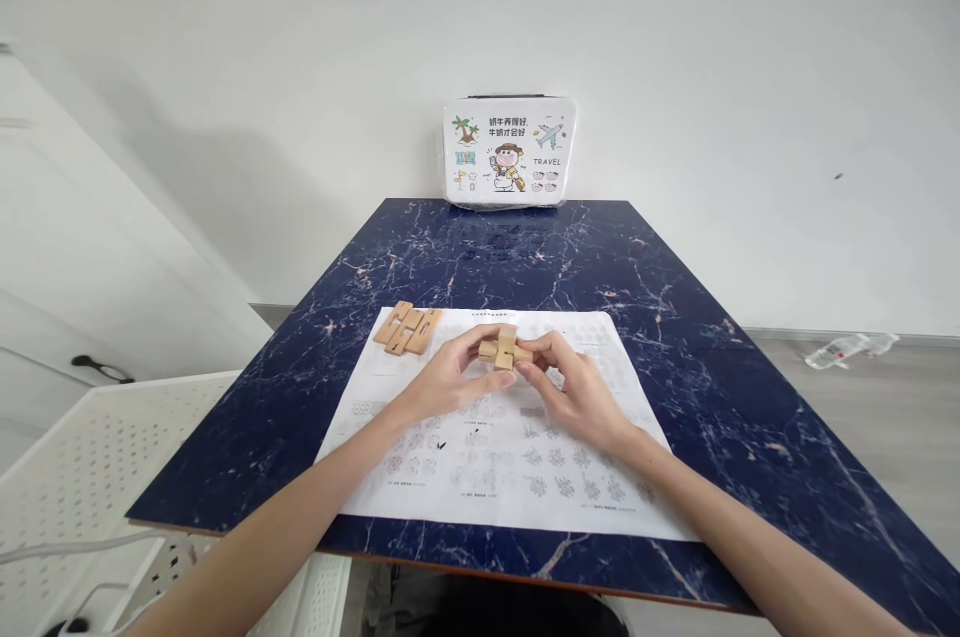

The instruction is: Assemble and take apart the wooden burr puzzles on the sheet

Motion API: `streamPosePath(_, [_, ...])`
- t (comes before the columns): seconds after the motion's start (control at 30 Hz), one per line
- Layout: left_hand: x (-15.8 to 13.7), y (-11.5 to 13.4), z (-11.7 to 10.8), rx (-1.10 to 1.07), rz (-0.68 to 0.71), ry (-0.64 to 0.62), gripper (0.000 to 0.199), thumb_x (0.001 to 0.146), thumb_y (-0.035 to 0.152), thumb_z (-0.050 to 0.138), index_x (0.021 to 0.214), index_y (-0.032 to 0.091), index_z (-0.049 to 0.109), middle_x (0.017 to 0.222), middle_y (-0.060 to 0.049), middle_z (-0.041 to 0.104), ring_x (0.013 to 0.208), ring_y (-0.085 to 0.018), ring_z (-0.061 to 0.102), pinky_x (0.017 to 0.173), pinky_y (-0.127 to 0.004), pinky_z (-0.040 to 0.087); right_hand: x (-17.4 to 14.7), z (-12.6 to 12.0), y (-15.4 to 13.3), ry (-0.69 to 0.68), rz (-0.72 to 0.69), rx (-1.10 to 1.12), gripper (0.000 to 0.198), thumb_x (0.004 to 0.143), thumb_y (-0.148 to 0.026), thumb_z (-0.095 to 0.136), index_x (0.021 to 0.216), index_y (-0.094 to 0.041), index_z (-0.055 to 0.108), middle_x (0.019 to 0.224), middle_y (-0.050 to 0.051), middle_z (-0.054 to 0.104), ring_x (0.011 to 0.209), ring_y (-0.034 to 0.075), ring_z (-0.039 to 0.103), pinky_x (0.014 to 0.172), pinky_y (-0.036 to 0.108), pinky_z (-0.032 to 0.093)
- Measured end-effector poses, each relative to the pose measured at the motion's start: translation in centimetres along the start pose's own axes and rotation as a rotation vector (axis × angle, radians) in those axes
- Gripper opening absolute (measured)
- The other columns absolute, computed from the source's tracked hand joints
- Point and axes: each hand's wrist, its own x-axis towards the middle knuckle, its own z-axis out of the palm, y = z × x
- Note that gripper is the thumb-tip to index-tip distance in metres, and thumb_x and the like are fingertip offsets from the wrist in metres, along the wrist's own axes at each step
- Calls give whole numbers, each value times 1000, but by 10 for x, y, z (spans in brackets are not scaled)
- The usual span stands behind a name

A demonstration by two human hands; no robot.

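Observation:
Between my two hands sits a small wooden interlocking puzzle [505, 353], its light blocks crossing one another. My left hand [459, 375] grips it from the left, thumb along the near side and fingers curled behind. From the right, my right hand [568, 382] pinches a block end between thumb and fingers. Both hands are over a printed instruction sheet [480, 487] with rows of small diagrams. At the sheet's upper left corner lie several flat notched wooden pieces [407, 328], side by side, apart from my hands.
The dark blue marble-patterned table [510, 267] carries a white cartoon-printed case [511, 152] at its far edge, against the wall. At the left stands a white perforated cart [105, 447] with a cable. A clear plastic bottle [836, 350] lies on the floor at right.

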Motion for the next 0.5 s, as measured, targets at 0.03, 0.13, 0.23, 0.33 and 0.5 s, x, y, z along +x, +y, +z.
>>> streamPosePath(0.03, [0,0,0,-10,0,4,61,89,36,83,143,24,60,139,-13,67,129,-31,63,112,-45,47,0,0,0,9,1,-1,19,106,-41,54,116,-25,57,94,6,73,79,22,66,70,36,49])
streamPosePath(0.13, [0,-1,-1,-70,-48,13,64,89,40,83,145,24,59,137,-13,67,126,-31,64,107,-43,49,1,0,0,30,-7,-18,22,105,-42,55,119,-25,58,93,5,71,76,20,64,68,35,49])
streamPosePath(0.23, [1,-3,-3,-134,-122,20,63,92,50,78,146,22,58,133,-14,68,120,-30,66,100,-42,51,2,0,0,31,-34,-29,31,103,-43,60,128,-25,54,93,4,69,72,19,62,67,34,51])
streamPosePath(0.33, [2,-3,-5,-159,-131,52,63,95,55,73,145,20,60,134,-14,68,122,-30,64,103,-41,49,1,1,2,0,-67,-42,43,101,-43,65,137,-27,48,100,4,68,70,18,61,68,35,52])
streamPosePath(0.5, [3,-4,-4,-290,-106,-22,54,104,57,59,142,19,63,133,-16,70,119,-30,69,104,-42,49,0,2,3,5,-108,-159,62,97,-46,72,148,-27,43,99,4,63,70,19,58,69,37,55])
